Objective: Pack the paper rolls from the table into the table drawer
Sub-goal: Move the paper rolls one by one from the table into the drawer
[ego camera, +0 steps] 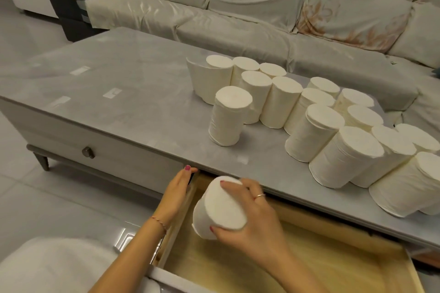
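Over the open drawer [309, 266], near its back-left corner: right hand [252, 219] has one paper roll [221, 209] gripped from above, fingers curled over the flat top end, thumb on the near rim. Roll's long axis is tilted, top end leaning toward the camera, bottom end pointing down and away toward the left wall of the drawer. It looks just clear of the drawer floor, though contact can't be confirmed from this angle.

Left hand [177, 191] holds nothing; fingers lie fairly straight along the top of the drawer's left side wall, fingertips up at the table edge [214, 169]. Looks like bracing.

Key relation: the free corner is directly under and slightly left of the held roll, so my read is the next move is tip upright and lower straight down, tight into that corner. Right hand does it; left is closer to the corner but busy steadying.

Drawer floor visible is bare wood, no rolls seen inside yet. Remaining rolls [333, 131] stand upright on the tabletop, clustered right of centre, one lone roll [228, 119] slightly apart nearer the front. Task looks barely started.
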